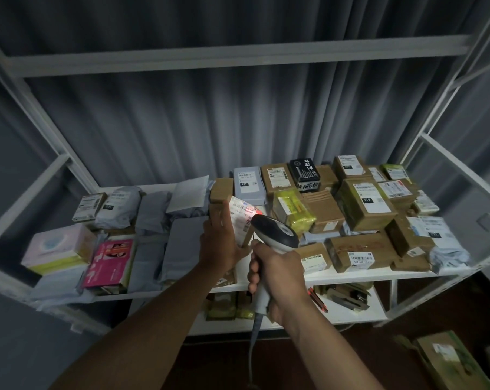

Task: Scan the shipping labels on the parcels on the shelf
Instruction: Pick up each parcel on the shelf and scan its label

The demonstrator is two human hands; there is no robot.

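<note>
My left hand (219, 243) grips a long brown cardboard parcel (220, 190) and holds it tilted up above the middle of the white shelf (350, 275). Its white shipping label (242, 213) faces right, with a red scan light glowing on it. My right hand (277, 273) grips the handle of a grey and white barcode scanner (276, 233). The scanner's head sits just right of the label and points at it. A cable hangs down from the handle.
Grey mailer bags (182, 246), a pink box (108, 263) and a pastel box (56, 249) lie on the shelf's left part. Several brown boxes (364, 204) crowd the right part. More parcels sit on the lower shelf (347, 298). A cardboard box (451, 358) lies on the floor at right.
</note>
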